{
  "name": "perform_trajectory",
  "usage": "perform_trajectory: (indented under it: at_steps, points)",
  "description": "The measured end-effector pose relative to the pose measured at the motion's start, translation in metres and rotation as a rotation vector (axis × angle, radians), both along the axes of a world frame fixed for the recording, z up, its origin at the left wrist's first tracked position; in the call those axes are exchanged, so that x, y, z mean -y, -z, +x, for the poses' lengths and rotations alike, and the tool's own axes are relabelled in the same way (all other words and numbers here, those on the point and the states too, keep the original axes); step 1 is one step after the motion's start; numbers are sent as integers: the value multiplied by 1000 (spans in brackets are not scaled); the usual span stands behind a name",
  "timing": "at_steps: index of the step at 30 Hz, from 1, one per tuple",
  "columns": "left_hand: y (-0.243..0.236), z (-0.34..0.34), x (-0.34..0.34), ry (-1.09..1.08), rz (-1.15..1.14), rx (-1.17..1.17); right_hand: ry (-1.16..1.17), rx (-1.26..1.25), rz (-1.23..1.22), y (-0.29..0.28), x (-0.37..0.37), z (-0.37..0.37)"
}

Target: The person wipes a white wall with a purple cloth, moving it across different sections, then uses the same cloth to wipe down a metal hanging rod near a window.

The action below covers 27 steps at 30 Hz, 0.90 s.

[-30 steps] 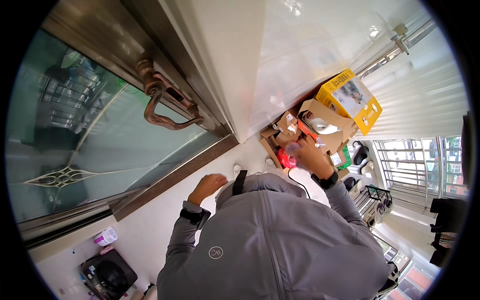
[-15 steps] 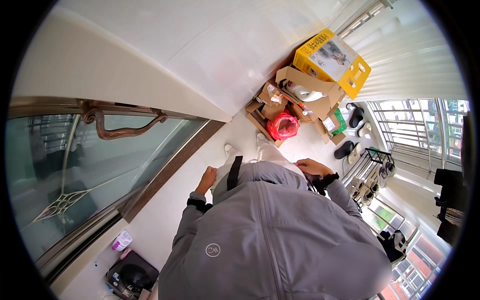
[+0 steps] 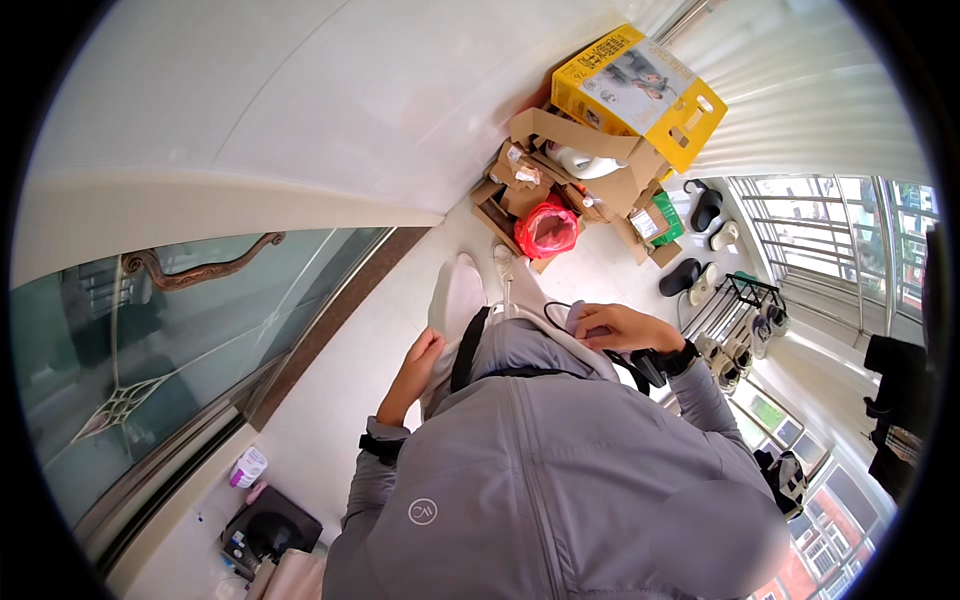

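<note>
My left hand (image 3: 416, 362) is closed at the side of my light trousers (image 3: 458, 288), beside a black strap (image 3: 466, 345); what it pinches is unclear. My right hand (image 3: 620, 326) is closed at the right of my waist, by a greyish-purple piece and a dark cord that I cannot make out clearly. The grey jacket (image 3: 470, 460) covers my torso below both hands. My white-shod feet (image 3: 503, 258) show ahead on the pale floor (image 3: 400, 290).
Cardboard boxes (image 3: 640, 165), a yellow box (image 3: 690, 130) and a red bag (image 3: 548, 228) stand ahead against the wall. Shoes and a shoe rack (image 3: 745, 300) line the right, by barred windows (image 3: 810, 220). A glass door (image 3: 180, 360) is at left; a black appliance (image 3: 270, 530) sits behind.
My right hand has come back from in front of the boxes to my waist. My left hand has closed at my trousers. The view has shifted, with the door handle now farther left.
</note>
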<state>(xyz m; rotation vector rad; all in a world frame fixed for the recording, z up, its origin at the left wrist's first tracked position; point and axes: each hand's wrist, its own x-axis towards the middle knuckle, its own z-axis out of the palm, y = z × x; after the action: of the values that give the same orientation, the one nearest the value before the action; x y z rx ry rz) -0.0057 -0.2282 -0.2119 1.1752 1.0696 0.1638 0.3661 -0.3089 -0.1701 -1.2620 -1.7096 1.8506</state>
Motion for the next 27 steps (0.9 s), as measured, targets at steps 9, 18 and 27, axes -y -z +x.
perform_trajectory:
  at_steps: [9,18,27]
  points:
    - [4,-7,-49,295,607,-302,223,517,272,-58,-12,8]
    - [-149,114,-112,80,1264,264,106,332,1367,-118,-125,-62]
    - [-152,89,-116,144,1091,111,200,214,1662,-139,-154,-68]
